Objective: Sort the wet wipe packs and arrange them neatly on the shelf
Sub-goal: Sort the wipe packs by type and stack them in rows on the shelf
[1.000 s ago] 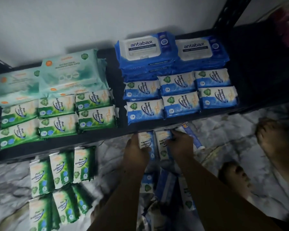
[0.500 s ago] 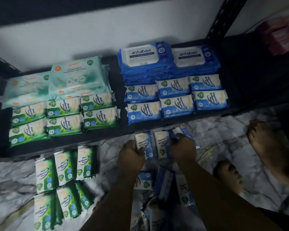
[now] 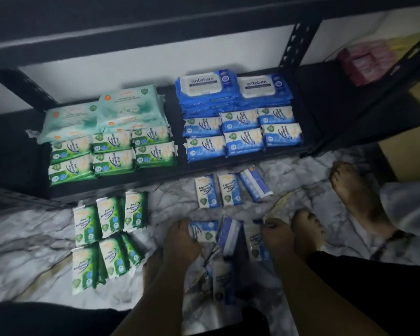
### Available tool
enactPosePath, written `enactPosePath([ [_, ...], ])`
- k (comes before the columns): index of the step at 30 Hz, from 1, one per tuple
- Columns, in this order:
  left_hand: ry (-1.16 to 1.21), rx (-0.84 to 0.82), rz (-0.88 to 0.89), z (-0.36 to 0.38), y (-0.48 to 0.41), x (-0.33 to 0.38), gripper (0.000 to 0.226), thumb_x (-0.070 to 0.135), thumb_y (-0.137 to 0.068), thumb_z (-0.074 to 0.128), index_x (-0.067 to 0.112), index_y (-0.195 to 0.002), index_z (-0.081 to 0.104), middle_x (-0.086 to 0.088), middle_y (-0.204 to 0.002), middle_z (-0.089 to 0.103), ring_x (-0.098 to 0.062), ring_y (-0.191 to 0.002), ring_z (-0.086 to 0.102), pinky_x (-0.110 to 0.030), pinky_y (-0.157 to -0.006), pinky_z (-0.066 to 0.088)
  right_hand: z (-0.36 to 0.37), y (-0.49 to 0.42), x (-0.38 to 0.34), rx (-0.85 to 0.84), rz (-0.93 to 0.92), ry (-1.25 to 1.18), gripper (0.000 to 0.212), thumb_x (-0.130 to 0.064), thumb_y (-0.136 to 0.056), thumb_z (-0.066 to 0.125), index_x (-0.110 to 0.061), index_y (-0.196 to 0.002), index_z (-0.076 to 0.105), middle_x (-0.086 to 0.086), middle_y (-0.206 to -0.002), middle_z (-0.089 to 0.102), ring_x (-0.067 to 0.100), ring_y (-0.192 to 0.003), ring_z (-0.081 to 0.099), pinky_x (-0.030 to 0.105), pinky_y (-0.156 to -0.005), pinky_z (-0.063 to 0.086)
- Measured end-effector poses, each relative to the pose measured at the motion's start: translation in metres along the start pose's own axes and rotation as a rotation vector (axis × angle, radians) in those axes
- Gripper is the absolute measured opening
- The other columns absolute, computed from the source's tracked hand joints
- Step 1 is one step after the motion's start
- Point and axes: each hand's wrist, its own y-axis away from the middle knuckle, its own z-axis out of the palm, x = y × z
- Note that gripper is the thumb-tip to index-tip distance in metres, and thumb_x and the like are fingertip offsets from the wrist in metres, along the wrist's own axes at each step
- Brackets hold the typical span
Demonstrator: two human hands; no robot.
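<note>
On the black shelf (image 3: 325,122), small green packs (image 3: 112,151) lie in rows before large mint packs (image 3: 129,105). Small blue packs (image 3: 243,132) lie before large blue Antabax packs (image 3: 230,90). On the marble floor, three small blue packs (image 3: 229,189) stand side by side just below the shelf edge. Several green packs (image 3: 109,236) lie on the floor at the left. My left hand (image 3: 182,241) grips a small blue pack (image 3: 204,231). My right hand (image 3: 274,236) holds another blue pack (image 3: 254,241). A third blue pack (image 3: 229,235) lies between them.
Two bare feet (image 3: 306,229) (image 3: 354,190) rest on the marble floor at the right. Pink packages (image 3: 366,61) sit on the shelf's far right. A dark upper shelf beam (image 3: 155,27) and a perforated post (image 3: 294,42) frame the shelf. More blue packs (image 3: 222,280) lie near my arms.
Both hands let go of the row of blue packs by the shelf edge and drew back to the nearer blue packs. The view tilted up, showing the upper beam.
</note>
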Motion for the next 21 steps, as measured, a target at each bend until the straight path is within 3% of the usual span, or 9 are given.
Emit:
enactPosePath([
  [3,-0.03,0.0,0.06,-0.001,0.012,-0.001,0.064,0.036,-0.073,0.06,0.02,-0.134,0.055,-0.009,-0.128,0.058,-0.032,-0.123,0.053,-0.041,-0.103,0.046,0.0,0.012,0.021,-0.068,-0.008,0.063,0.009,-0.016,-0.091,0.065,-0.019,-0.099,0.066,0.015,-0.095,0.068,0.037,-0.093,0.063,0.041,-0.088,0.052],
  [6,-0.044,-0.033,0.09,-0.006,0.02,0.001,0.066,0.031,-0.077,0.058,0.019,-0.142,0.048,-0.009,-0.137,0.05,-0.03,-0.131,0.045,-0.042,-0.107,0.042,0.003,0.018,0.032,-0.091,-0.08,0.236,0.035,-0.013,-0.089,0.068,-0.005,-0.123,0.063,0.019,-0.11,0.067,0.039,-0.104,0.064,0.038,-0.086,0.048],
  [8,-0.074,-0.04,0.092,-0.006,0.021,0.001,0.068,0.027,-0.081,0.061,0.02,-0.146,0.043,-0.007,-0.143,0.044,-0.03,-0.136,0.041,-0.044,-0.108,0.041,0.004,0.021,0.031,-0.105,-0.095,0.341,0.049,-0.019,-0.087,0.071,-0.004,-0.132,0.057,0.02,-0.117,0.065,0.041,-0.108,0.063,0.037,-0.085,0.048],
  [13,-0.119,-0.055,0.033,0.001,0.011,-0.006,0.077,0.034,-0.084,0.068,0.025,-0.153,0.032,-0.009,-0.149,0.038,-0.033,-0.135,0.038,-0.05,-0.105,0.04,0.022,0.007,0.039,-0.12,-0.098,0.449,0.042,-0.028,-0.084,0.073,-0.004,-0.116,0.061,0.02,-0.108,0.065,0.042,-0.103,0.061,0.043,-0.089,0.049],
  [16,-0.171,-0.058,0.007,0.005,0.007,-0.008,0.074,0.035,-0.09,0.064,0.03,-0.154,0.028,-0.01,-0.149,0.033,-0.036,-0.133,0.038,-0.052,-0.101,0.041,0.03,0.002,0.04,-0.163,-0.067,0.449,0.056,-0.046,-0.082,0.067,-0.004,-0.117,0.059,0.019,-0.115,0.061,0.041,-0.106,0.06,0.039,-0.087,0.045],
  [19,-0.124,-0.07,-0.01,0.007,-0.004,-0.012,0.071,0.035,-0.086,0.069,0.036,-0.148,0.033,-0.009,-0.141,0.035,-0.036,-0.128,0.042,-0.054,-0.099,0.045,0.028,0.005,0.029,-0.189,-0.023,0.471,0.064,-0.04,-0.079,0.079,-0.006,-0.127,0.051,0.018,-0.124,0.049,0.039,-0.11,0.054,0.036,-0.082,0.041],
  [21,-0.095,-0.065,0.004,0.009,-0.012,-0.015,0.072,0.028,-0.079,0.076,0.031,-0.143,0.042,-0.013,-0.134,0.041,-0.039,-0.122,0.047,-0.054,-0.096,0.048,0.03,-0.001,0.033,-0.162,0.003,0.468,0.065,-0.034,-0.077,0.082,-0.006,-0.127,0.051,0.018,-0.126,0.047,0.039,-0.11,0.054,0.037,-0.084,0.043],
])
